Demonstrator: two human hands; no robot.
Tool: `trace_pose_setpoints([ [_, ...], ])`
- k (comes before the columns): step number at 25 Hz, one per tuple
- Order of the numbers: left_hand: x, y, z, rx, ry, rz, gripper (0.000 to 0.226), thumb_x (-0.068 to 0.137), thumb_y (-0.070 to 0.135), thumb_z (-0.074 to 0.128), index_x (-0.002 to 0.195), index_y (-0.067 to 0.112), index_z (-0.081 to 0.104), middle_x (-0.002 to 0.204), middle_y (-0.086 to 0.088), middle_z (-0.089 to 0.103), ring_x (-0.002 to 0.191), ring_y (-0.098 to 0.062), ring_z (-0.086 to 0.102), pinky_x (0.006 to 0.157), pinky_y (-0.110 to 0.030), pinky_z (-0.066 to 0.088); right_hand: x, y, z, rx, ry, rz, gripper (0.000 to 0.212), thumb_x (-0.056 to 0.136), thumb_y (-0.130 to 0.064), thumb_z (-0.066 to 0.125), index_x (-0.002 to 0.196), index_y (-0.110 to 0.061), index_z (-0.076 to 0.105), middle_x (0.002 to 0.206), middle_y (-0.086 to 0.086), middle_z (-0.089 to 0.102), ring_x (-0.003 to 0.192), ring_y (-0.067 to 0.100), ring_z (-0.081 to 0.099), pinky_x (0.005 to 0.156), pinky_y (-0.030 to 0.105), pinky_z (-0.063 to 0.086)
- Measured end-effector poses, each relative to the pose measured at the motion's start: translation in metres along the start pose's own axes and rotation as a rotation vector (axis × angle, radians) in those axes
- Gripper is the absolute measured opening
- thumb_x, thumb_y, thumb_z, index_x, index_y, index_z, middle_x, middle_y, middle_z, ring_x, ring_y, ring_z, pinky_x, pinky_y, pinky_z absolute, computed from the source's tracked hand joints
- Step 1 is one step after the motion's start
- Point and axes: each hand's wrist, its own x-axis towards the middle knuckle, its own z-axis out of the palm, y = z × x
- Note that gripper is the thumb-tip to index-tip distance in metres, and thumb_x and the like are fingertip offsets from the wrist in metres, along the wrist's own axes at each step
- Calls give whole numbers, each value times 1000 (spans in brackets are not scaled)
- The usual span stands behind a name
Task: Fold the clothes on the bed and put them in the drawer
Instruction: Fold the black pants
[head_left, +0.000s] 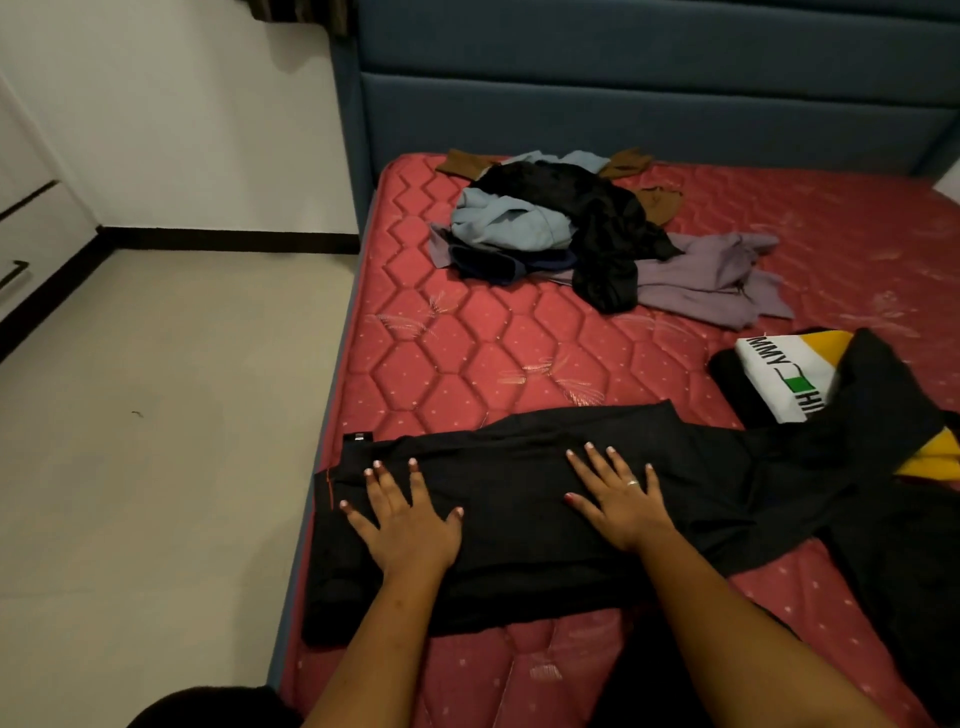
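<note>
Smoothing a garment before the fold. The black trousers (545, 499) lie flat across the near edge of the bed (441, 353), waistband at left. The left hand (408, 525) and right hand (621, 499) rest on them palm down, fingers spread, grasping nothing. The unfolded pile (571, 228) lies far off near the headboard; a drawer front (26, 208) shows at far left. For a clean fold, the palms should probably press outward until creases flatten and the seams line up.
</note>
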Motion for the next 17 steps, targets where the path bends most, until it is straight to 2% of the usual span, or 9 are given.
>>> trace_pose_setpoints([
  [1,0,13,-1,-5,45,10,79,95,49,34,153,17,-9,157,-18,-20,145,-31,-20,110,-59,-14,1,19,-3,15,-23,69,65,91,-71,17,147,-50,-6,159,-18,-10,148,12,-8,114,58,-3],
  [3,-2,49,0,-45,138,183,74,95,33,39,154,12,0,159,-13,-17,147,-29,-15,117,-53,0,4,45,-11,34,-43,115,63,94,-67,22,148,-50,-6,160,-16,-10,148,15,-9,114,57,-4],
  [5,-9,86,8,-86,77,420,74,96,44,42,154,23,2,160,-5,-17,147,-26,-16,118,-52,4,8,61,-14,50,-32,102,63,93,-67,22,147,-51,-6,160,-16,-9,148,15,-8,115,57,-4],
  [6,-11,100,14,-96,-3,475,75,94,55,41,153,33,0,159,-1,-19,146,-26,-20,116,-56,1,9,68,-13,58,-28,98,63,93,-67,23,147,-52,-6,160,-16,-9,148,15,-8,115,57,-4],
  [8,-10,114,28,-72,-129,470,83,84,74,37,149,46,-7,157,5,-26,143,-27,-27,109,-65,-7,6,87,-7,92,-17,127,64,92,-69,23,146,-53,-7,159,-19,-10,148,15,-10,115,57,-4],
  [12,-8,119,40,-26,-155,362,100,67,90,37,145,52,-14,154,7,-33,140,-30,-32,101,-73,-11,-10,135,3,152,39,255,62,92,-69,22,145,-55,-6,159,-19,-8,148,17,-9,116,55,-4],
  [14,-15,135,34,-35,-172,282,103,70,84,47,145,50,-13,154,3,-34,140,-34,-31,101,-73,-10,-13,147,5,182,46,281,58,94,-66,21,146,-54,-3,160,-18,-5,148,17,-7,117,54,-4],
  [15,-19,146,31,-37,-173,267,100,75,74,53,147,46,-11,155,-1,-33,141,-35,-29,103,-72,-9,-13,148,5,196,56,293,57,96,-63,21,147,-53,-1,160,-18,-2,149,17,-5,116,54,-4],
  [17,-31,171,27,8,-155,356,92,83,46,56,151,41,-5,156,-3,-29,142,-33,-27,109,-67,-8,-16,154,5,218,154,364,55,98,-56,27,150,-47,10,160,-13,8,148,19,3,115,55,0],
])
